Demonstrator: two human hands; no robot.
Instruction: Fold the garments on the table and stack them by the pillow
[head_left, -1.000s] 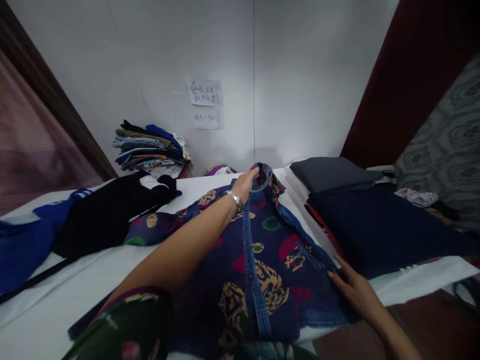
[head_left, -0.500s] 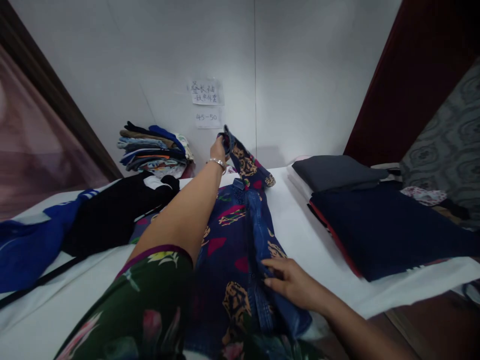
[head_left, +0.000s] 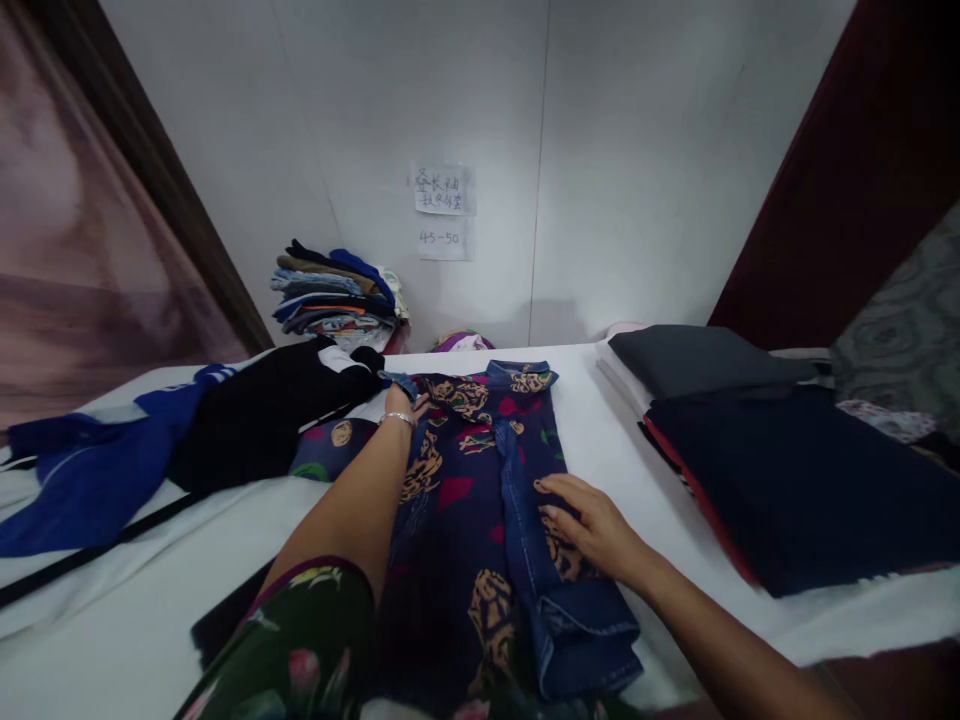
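The shirt (head_left: 454, 490) runs lengthwise from mid-frame to the bottom edge; left hand (head_left: 409, 403) at its cuff (head_left: 400, 382), grip unclear; right hand (head_left: 592, 528), unclenched, on its right side.

Upper paper (head_left: 444, 190): "叠长袖 秋冬外套"; lower paper (head_left: 445, 239): "45-50"

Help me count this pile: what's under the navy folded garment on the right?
Beneath the navy garment, a red edge and dark fabric show at its left; anything else there is covered.
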